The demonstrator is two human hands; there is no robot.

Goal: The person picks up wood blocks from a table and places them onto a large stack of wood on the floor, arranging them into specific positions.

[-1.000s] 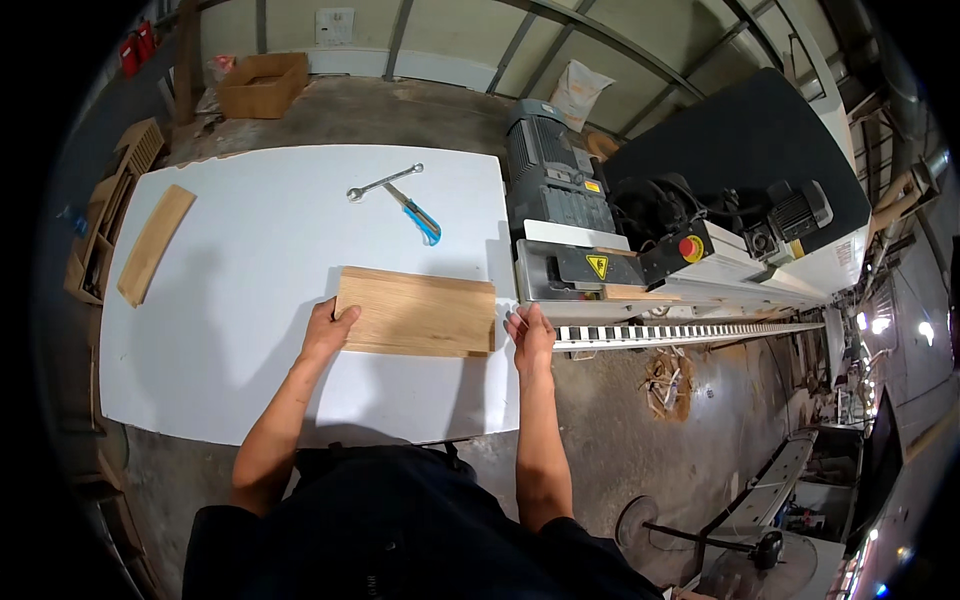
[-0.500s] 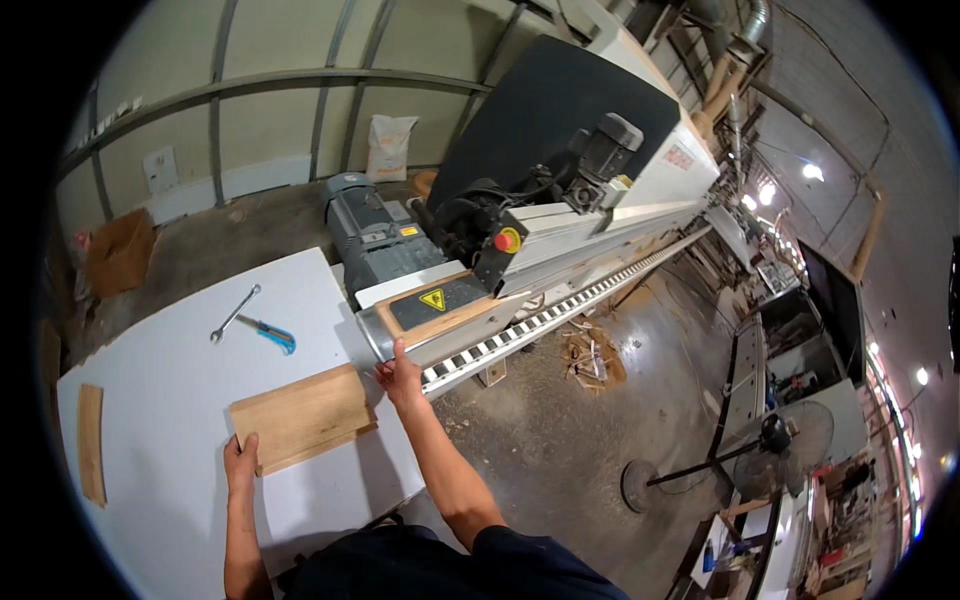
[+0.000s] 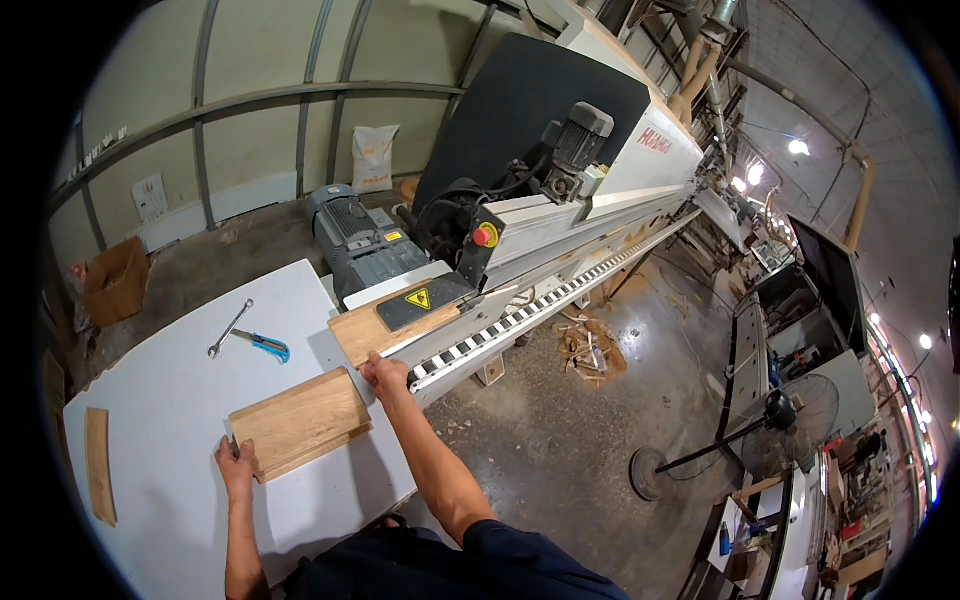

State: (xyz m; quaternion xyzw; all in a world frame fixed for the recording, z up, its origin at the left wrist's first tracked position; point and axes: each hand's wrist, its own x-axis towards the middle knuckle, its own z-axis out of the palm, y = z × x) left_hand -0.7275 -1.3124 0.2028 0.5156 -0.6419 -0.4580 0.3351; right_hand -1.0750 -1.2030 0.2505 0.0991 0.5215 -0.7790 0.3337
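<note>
My right hand [image 3: 386,374] is closed on the near corner of a wooden board [image 3: 362,338], thumb and fingers at its edge. The board lies on the infeed end of a long machine [image 3: 560,235] and runs under a black plate with a yellow warning sign [image 3: 418,299]. My left hand [image 3: 237,466] rests at the left end of a small stack of wooden boards [image 3: 300,420], thumb and fingers apart. The stack lies on a white tabletop [image 3: 190,400]. Its upper board sits slightly offset from the one below.
A wrench [image 3: 230,328] and a blue utility knife [image 3: 264,346] lie behind the stack; a narrow wood strip [image 3: 99,466] is at far left. A toothed conveyor track [image 3: 520,318] runs along the machine below a red stop button [image 3: 485,235]. A standing fan [image 3: 770,415] is at right.
The wooden board now reaches out over the machine's metal end, where bare metal showed before. My right hand has taken hold of its corner. My left thumb has come off the stack's top.
</note>
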